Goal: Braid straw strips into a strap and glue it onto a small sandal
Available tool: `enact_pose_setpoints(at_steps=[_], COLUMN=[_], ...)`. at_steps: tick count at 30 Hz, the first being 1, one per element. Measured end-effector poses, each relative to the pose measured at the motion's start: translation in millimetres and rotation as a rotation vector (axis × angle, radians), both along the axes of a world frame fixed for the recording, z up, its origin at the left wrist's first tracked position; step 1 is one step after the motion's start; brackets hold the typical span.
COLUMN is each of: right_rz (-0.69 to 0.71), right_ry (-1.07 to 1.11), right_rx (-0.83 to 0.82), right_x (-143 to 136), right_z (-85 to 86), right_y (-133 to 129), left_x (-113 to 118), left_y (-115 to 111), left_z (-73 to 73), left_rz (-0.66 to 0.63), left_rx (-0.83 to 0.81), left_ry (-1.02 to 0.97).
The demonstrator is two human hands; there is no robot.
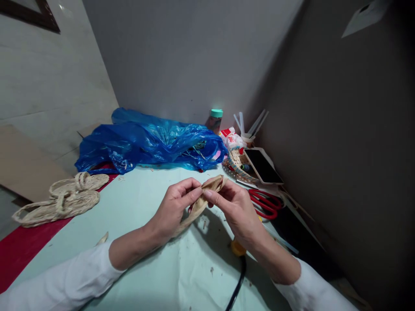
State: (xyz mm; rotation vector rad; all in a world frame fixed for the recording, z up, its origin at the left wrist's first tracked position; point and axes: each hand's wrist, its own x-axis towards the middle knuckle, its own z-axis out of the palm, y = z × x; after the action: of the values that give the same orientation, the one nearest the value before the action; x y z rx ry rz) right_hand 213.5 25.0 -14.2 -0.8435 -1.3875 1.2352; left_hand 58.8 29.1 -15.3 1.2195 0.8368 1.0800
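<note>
Above the middle of the table, my left hand (pixel 177 206) pinches a beige, flat strip of dried plant fibre (pixel 195 212) between thumb and fingers. My right hand (pixel 235 208) grips the same strip close by, its thumb pressing on the folded upper end. The strip's lower part slants down behind my left wrist. Below my right wrist lies a yellow, round-ended piece (pixel 238 248) joined to a black cord or handle (pixel 238 280); its kind is unclear. A small dried scrap (pixel 103 238) rests near my left sleeve.
Coiled, braided fibre bundles (pixel 69 203) lie at the left edge. A blue plastic bag (pixel 155 142) spreads along the back, before a green-lidded jar (pixel 215 119). Right of my hands are red-handled scissors (pixel 266 205), a woven basket (pixel 235 160) and a phone (pixel 264 166). Walls stand behind and right.
</note>
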Motion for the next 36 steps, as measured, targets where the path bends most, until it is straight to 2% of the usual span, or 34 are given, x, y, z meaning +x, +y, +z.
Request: enact_pose_setpoints(at_steps=[4,7,13,18,20,24,27,31,33,36], right_rz=[-0.002,-0.081,-0.185,-0.325,-0.356,-0.377,-0.342,-0.188,-0.155,-0.198], right_ry=[0.061,0.073,0.146,0.251,0.304,0.401,0.299,0.083,0.019,-0.016], right_rx=[0.018,0.023,0.021,0.044,0.034,0.058,0.056,-0.021,-0.052,-0.063], right_x=[1.1,3.4,10.9,16.2,17.3,20.8,23.2,16.4,8.7,-2.2], right_z=[-4.2,-6.6,-5.9,0.2,2.9,5.8,4.1,-0.2,-2.1,-5.4], right_y=[1.8,3.0,9.0,15.1,16.7,19.4,20.4,15.8,10.8,3.0], left_x=[1.6,0.8,-3.7,-4.2,-4.7,-12.2,-23.1,-32.2,-29.2,-16.0], left_y=[-1.8,-1.2,2.1,4.2,6.4,19.0,33.4,44.2,41.0,27.2], left_z=[2.3,5.9,4.9,1.2,1.6,6.1,10.2,12.5,11.0,5.5], left_rz=[-0.042,-0.054,-0.180,-0.263,-0.225,-0.020,0.168,0.355,0.372,0.261], left_rx=[-0.023,0.034,0.131,0.028,-0.022,0.001,0.061,0.114,0.103,0.011], left_ry=[-0.035,0.095,0.351,0.312,0.258,0.185,0.046,-0.220,-0.278,-0.234])
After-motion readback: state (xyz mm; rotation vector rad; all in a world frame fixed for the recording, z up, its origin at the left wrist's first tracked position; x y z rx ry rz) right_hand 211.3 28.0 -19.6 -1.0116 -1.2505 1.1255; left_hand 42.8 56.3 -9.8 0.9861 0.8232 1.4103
